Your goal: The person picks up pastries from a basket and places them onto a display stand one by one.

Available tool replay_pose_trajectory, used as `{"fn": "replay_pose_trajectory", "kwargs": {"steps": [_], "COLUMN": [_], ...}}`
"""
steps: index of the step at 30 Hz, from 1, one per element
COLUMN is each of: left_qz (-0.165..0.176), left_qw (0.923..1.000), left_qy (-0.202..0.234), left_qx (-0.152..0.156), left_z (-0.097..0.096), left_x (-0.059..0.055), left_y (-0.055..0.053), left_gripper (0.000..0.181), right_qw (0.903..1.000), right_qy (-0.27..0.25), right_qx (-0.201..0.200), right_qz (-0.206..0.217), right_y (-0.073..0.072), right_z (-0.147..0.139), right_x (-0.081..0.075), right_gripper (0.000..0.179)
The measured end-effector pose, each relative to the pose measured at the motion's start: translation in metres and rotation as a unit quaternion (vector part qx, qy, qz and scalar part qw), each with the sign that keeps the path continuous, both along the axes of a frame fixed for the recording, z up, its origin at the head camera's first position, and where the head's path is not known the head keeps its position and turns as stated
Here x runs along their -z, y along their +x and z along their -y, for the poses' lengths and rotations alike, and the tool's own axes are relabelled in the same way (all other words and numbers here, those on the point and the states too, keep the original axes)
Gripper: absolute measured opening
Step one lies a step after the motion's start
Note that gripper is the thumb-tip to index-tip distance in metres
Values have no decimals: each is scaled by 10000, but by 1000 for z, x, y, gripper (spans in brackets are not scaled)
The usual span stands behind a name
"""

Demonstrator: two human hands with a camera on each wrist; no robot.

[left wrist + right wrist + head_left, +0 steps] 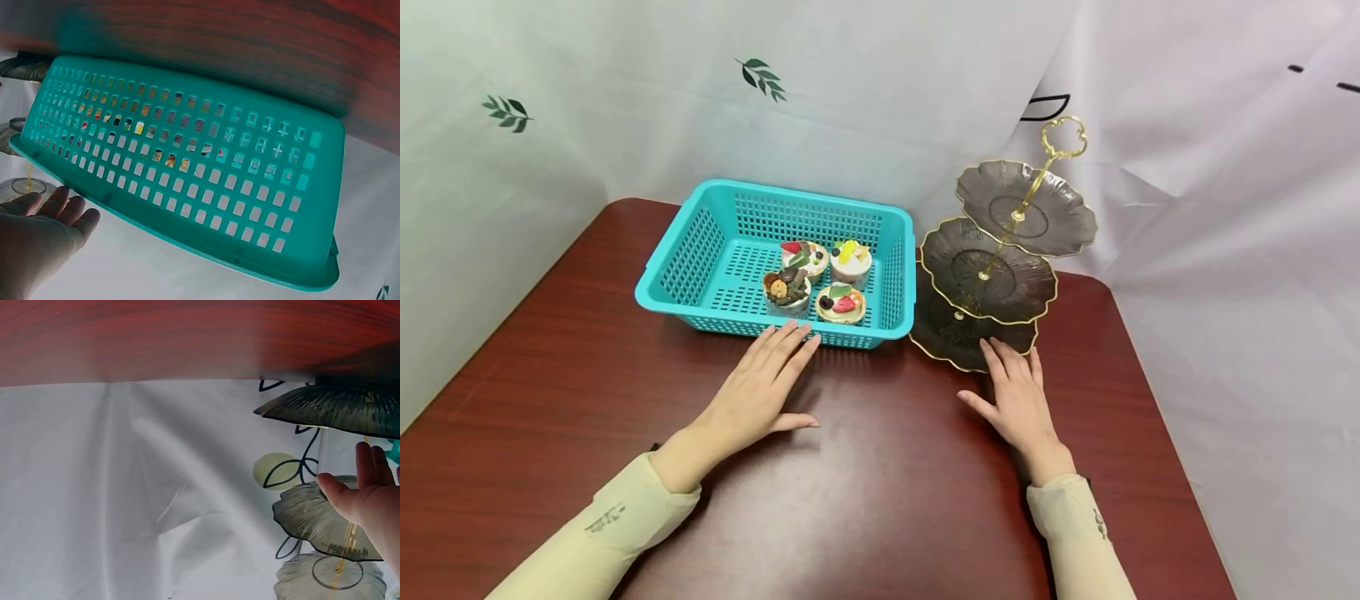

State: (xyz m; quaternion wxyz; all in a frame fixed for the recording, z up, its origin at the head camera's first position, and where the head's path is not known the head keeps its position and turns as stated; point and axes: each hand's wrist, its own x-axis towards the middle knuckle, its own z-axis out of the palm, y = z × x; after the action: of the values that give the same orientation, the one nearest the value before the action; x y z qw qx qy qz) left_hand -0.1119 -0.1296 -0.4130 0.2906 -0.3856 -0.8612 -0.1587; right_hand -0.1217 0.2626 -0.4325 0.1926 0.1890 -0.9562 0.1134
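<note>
My left hand (751, 402) is stretched out with straight fingers, its fingertips at the front rim of a turquoise plastic basket (658, 302); whether they touch it I cannot tell. Inside the basket's right half stand several small cakes, among them a chocolate-topped cupcake (787, 292), a cupcake with yellow fruit (851, 262) and a tart with a strawberry (841, 305). To the right, a three-tier cake stand (982, 275) has dark scalloped plates with gold edges. My right hand (1021, 408) extends, fingers spread, over the front edge of its bottom plate, holding nothing.
Both stand and basket rest side by side on a reddish-brown wooden table (880, 500). A gold ring handle (1066, 137) tops the stand. Behind the table hangs a white curtain (880, 100) with leaf prints.
</note>
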Motion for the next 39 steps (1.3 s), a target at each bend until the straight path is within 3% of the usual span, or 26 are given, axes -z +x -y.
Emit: {"fn": "replay_pose_trajectory", "kwargs": {"steps": [10, 16, 28, 33, 39], "left_qz": [-80, -136, -198, -316, -496], "left_qw": [9992, 9989, 9975, 9958, 9924], "left_qy": [1, 60, 483, 591, 734], "left_qx": [-391, -436, -478, -616, -858], "left_z": [2, 4, 13, 17, 18], "left_x": [-8, -12, -20, -18, -17], "left_y": [-1, -6, -23, -29, -34], "left_gripper": [99, 99, 96, 92, 89], "right_qw": [9999, 9987, 9820, 9757, 9754], "right_qy": [-85, -471, -1645, -1948, -2040], "right_qx": [-2, -99, -181, -299, -304], "right_qz": [-96, 152, 908, 960, 784], "right_y": [1, 4, 9, 12, 12], "right_z": [2, 3, 8, 11, 13], "right_x": [-2, -5, -16, -19, -22], "right_gripper": [90, 71, 54, 49, 47]}}
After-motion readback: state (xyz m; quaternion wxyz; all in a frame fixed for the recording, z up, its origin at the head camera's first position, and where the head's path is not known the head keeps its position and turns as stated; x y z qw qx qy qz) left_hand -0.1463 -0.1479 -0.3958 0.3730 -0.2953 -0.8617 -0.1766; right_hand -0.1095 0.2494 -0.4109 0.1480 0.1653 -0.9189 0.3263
